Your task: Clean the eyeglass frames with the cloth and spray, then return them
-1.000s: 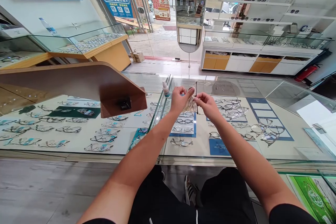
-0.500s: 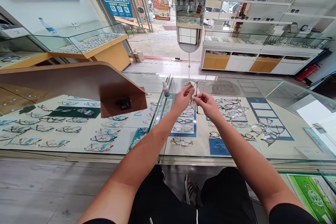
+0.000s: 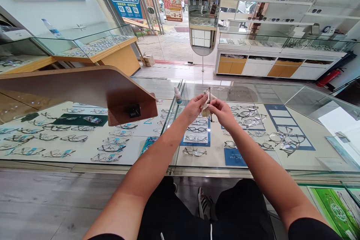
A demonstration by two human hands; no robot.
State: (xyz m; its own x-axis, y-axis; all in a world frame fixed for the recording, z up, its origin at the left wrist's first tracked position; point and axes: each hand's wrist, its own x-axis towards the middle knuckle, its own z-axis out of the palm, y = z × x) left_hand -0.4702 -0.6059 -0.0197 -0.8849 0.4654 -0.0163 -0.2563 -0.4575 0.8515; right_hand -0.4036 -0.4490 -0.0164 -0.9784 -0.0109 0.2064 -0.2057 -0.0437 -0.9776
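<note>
Over the glass counter my left hand [image 3: 195, 107] pinches a pale cloth [image 3: 205, 105] against a pair of eyeglasses [image 3: 209, 115]. The glasses are held edge-on, with a thin dark rim and part of a lens showing below the fingers. My right hand [image 3: 221, 111] grips the glasses from the other side, thumb and fingers closed. Cloth and fingers hide much of the frame. A small white spray bottle [image 3: 177, 95] stands on the glass to the left of my hands.
Under the glass lie rows of eyeglasses [image 3: 196, 151] and a blue card [image 3: 234, 157]. A brown board [image 3: 92, 86] juts over the counter on the left. Beyond stand an oval mirror [image 3: 203, 41] and a display cabinet [image 3: 257, 65]. A fire extinguisher [image 3: 329, 77] is far right.
My left hand has dropped slightly and shifted left, and its fingers are more curled. The cloth has moved down along the glasses. My right hand stays nearly in place.
</note>
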